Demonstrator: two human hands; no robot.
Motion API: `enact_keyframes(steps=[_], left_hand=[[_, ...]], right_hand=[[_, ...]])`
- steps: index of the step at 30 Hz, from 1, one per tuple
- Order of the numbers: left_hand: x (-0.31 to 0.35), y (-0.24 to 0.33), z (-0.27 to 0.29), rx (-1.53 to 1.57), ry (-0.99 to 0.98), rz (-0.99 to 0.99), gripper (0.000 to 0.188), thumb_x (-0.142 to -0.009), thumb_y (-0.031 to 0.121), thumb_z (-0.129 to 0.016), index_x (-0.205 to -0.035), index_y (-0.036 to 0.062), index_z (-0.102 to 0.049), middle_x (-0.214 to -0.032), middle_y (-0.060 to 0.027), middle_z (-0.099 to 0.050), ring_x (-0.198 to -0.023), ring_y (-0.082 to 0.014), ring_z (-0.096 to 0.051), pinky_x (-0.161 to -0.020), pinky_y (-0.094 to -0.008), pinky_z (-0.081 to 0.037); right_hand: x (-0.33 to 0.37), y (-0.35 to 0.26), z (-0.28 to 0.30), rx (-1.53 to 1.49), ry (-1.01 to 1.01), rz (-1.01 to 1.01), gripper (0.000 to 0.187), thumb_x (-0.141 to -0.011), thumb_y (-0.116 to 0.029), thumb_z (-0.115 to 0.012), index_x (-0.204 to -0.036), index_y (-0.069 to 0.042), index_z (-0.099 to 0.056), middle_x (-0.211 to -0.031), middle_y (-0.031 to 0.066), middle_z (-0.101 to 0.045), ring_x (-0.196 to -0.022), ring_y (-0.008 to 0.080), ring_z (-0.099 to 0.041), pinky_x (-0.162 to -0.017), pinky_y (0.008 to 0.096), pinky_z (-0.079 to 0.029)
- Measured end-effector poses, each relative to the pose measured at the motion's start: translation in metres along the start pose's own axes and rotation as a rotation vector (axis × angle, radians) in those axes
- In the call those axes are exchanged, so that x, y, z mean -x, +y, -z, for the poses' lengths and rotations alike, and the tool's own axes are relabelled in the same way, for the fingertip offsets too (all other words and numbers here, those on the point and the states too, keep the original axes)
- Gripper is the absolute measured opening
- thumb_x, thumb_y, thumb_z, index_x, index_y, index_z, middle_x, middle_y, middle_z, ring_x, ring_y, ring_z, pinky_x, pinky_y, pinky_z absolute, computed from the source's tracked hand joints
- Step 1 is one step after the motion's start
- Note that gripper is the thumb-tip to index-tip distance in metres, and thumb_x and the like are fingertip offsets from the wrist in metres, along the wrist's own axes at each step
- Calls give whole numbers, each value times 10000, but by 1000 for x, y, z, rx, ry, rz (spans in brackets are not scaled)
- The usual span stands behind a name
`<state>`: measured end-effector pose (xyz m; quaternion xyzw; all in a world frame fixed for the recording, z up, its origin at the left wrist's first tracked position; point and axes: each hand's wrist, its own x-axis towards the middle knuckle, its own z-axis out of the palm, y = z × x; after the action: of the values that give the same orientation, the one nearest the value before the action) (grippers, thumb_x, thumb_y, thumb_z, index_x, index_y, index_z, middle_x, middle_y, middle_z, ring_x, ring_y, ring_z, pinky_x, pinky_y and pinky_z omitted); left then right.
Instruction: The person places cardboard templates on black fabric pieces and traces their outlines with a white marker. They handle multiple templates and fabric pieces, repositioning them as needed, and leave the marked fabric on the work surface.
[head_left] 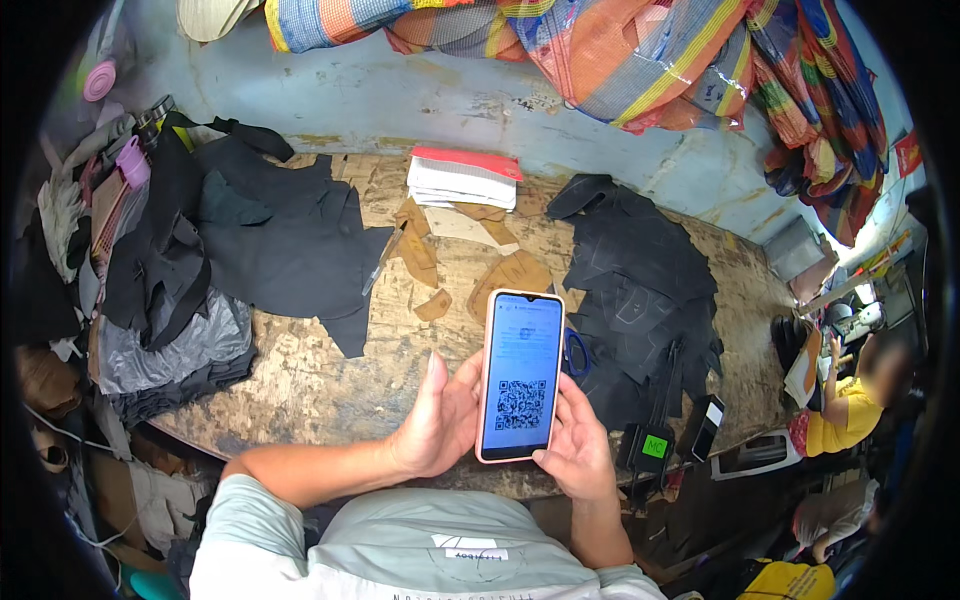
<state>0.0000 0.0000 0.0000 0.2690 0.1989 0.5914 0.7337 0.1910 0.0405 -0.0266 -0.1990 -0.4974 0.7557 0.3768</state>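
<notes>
Phone (522, 378), lower centre of frame, faced me, likely for viewing: my right hand (582, 448) clamped it; left hand (438, 425) steadied edge, thumb apart from fingers.

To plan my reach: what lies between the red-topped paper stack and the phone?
In the head view, flat brown pieces and a pale strip lie between paper stack and phone, with bare wooden tabletop showing among them.
</notes>
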Motion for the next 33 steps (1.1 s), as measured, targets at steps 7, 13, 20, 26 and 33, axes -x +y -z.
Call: enact_keyframes(steps=[7, 13, 20, 26, 33], left_hand=[[-2, 2, -9, 27, 32, 65, 1050, -781, 844, -214, -1486, 81, -62, -1484, -149, -260, -1367, -277, -293, -1114, -466, -267], [2, -12, -12, -62, 24, 48, 793, -934, 656, -242, -1461, 67, -188, -1321, -110, -433, -1204, -200, -450, -1001, -343, -396], [51, 38, 87, -1872, 94, -92, 874, -822, 567, -608, -1437, 48, -267, -1412, -296, -310, -1355, -413, -267, -1088, -563, -239], [96, 87, 196, -2237, 556, 18, 906, -780, 596, -621, -1437, 71, -284, -1491, -190, -251, -1413, -368, -146, -1094, -604, -160], [103, 77, 229, -2135, 658, 141, 758, -866, 562, -499, -1423, 76, -334, -1491, -139, -293, -1416, -324, -168, -1099, -606, -143]], right_hand=[[-5, -6, -5, 33, 47, -24, 903, -695, 119, -683, -1439, 0, -185, -1364, 167, -387, -1254, 222, -436, -1016, 355, -405], [-14, 2, -18, 147, 220, -195, 942, -572, 22, -849, -1341, -22, -306, -1210, 117, -496, -1106, 204, -525, -917, 329, -474], [12, -25, 58, 532, 594, 41, 937, -521, 59, -778, -1351, -38, -354, -1208, 97, -481, -1066, 225, -524, -857, 328, -497], [70, -102, 235, 1111, 1378, 338, 668, -660, -46, -788, -1229, 53, -454, -1064, 119, -575, -918, 202, -570, -760, 319, -485], [171, -143, 412, 894, 1578, -102, 166, -685, -84, -724, -727, -25, -576, -566, 58, -533, -372, 161, -468, -332, 302, -331]])
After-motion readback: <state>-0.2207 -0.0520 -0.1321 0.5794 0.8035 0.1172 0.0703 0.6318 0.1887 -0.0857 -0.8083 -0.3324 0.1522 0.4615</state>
